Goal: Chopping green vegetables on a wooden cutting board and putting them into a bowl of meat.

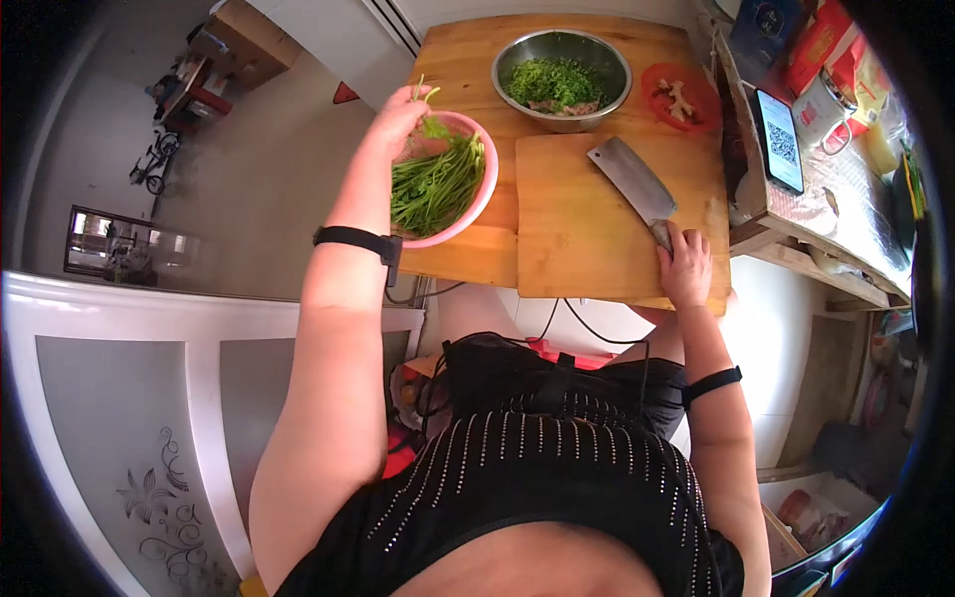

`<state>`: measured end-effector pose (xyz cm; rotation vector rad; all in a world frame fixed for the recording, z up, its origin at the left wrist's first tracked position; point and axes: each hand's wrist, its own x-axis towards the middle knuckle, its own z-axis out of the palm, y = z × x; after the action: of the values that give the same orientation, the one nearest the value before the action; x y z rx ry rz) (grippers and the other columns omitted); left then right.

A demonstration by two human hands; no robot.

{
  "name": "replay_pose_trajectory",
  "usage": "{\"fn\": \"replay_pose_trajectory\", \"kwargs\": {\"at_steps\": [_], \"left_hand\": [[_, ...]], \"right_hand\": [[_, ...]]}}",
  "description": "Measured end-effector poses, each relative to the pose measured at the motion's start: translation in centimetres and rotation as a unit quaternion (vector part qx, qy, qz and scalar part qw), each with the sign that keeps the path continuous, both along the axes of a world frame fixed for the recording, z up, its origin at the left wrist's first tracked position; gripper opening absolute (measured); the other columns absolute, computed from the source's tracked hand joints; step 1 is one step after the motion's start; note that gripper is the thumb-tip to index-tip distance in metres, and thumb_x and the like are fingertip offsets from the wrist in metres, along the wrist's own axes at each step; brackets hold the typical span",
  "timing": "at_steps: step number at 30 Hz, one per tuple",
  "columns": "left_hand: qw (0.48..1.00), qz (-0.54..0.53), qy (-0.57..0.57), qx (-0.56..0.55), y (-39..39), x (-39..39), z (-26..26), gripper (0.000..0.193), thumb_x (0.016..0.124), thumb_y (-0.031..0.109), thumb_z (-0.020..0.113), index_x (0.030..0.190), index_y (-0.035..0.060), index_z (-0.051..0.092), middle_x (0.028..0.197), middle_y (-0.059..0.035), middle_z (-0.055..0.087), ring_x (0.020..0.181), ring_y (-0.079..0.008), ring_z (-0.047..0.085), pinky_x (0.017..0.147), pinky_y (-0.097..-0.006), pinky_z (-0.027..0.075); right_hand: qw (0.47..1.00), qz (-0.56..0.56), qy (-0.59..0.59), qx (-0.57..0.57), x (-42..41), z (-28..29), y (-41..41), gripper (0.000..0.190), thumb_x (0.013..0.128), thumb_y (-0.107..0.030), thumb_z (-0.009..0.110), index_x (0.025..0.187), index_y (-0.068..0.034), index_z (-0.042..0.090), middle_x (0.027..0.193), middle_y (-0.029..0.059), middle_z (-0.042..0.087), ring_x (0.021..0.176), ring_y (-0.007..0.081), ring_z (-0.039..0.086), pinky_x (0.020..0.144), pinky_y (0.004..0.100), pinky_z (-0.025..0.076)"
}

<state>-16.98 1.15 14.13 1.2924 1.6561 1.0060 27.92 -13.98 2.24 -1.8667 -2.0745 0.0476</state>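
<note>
My left hand (pixel 403 119) is at the far rim of a pink basin (pixel 490 175), its fingers closed on a few thin green stems. Long leafy green stalks (pixel 436 190) fill the basin, at the left of the wooden table. My right hand (pixel 686 265) holds the handle of a cleaver (pixel 633 177), whose broad blade lies over a wooden cutting board (pixel 567 231). Behind the board stands a steel bowl (pixel 623 89) with chopped greens (pixel 556 82) on what looks like minced meat (pixel 567 108). Right of it is a red plate (pixel 697 119) with pieces of ginger (pixel 677 103).
On the right, a wooden shelf (pixel 835 216) bears a phone (pixel 780 142), an enamel mug (pixel 823 112) and packages. A glazed white door (pixel 201 358) stands at the left. Black cables (pixel 597 332) hang between the table and my body. A cardboard box (pixel 250 45) lies on the floor beyond.
</note>
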Motion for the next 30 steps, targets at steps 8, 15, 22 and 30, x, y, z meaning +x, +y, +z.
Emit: {"fn": "replay_pose_trajectory", "kwargs": {"at_steps": [8, 15, 22, 30], "left_hand": [[0.924, -0.151, 0.329, -0.126, -1.6, -3.9, -3.3, 0.029, 0.083, 0.008, 0.046, 0.109, 0.0048, 0.057, 0.083, -0.0071, 0.06, 0.078, -0.017, 0.056, 0.072, -0.0317, 0.045], [0.888, -0.234, 0.387, -0.081, -2.1, -0.9, -4.5, 0.054, 0.081, 0.033, 0.061, 0.126, 0.0055, 0.048, 0.127, -0.0177, 0.05, 0.119, -0.0295, 0.047, 0.099, -0.0363, 0.036], [0.771, -0.227, 0.584, -0.116, -4.5, 1.2, -3.7, 0.102, 0.059, 0.049, 0.077, 0.139, 0.0077, 0.03, 0.135, -0.0151, 0.042, 0.125, -0.0315, 0.041, 0.106, -0.0385, 0.031], [0.818, -0.223, 0.514, -0.128, -3.7, 0.8, -4.2, 0.076, 0.067, 0.019, 0.07, 0.133, 0.0006, 0.038, 0.131, -0.0218, 0.045, 0.118, -0.034, 0.047, 0.099, -0.0395, 0.039]], "right_hand": [[1.0, 0.003, 0.002, 0.0, -0.5, 0.2, 0.2, 0.046, 0.077, -0.022, 0.065, 0.121, -0.016, 0.053, 0.101, 0.0097, 0.053, 0.096, 0.0295, 0.051, 0.082, 0.0417, 0.044], [1.0, -0.008, -0.01, 0.002, 0.0, 0.0, 0.2, 0.045, 0.077, -0.023, 0.066, 0.12, -0.017, 0.054, 0.102, 0.009, 0.054, 0.096, 0.0293, 0.052, 0.081, 0.0422, 0.044], [1.0, -0.001, -0.006, 0.008, -0.1, 0.2, 0.1, 0.045, 0.077, -0.023, 0.065, 0.12, -0.015, 0.053, 0.101, 0.0093, 0.053, 0.095, 0.0298, 0.051, 0.081, 0.0423, 0.044], [1.0, -0.006, -0.007, -0.009, -0.2, 0.1, 0.1, 0.044, 0.079, -0.022, 0.064, 0.121, -0.015, 0.052, 0.102, 0.0107, 0.053, 0.098, 0.0308, 0.05, 0.084, 0.0429, 0.043]]}}
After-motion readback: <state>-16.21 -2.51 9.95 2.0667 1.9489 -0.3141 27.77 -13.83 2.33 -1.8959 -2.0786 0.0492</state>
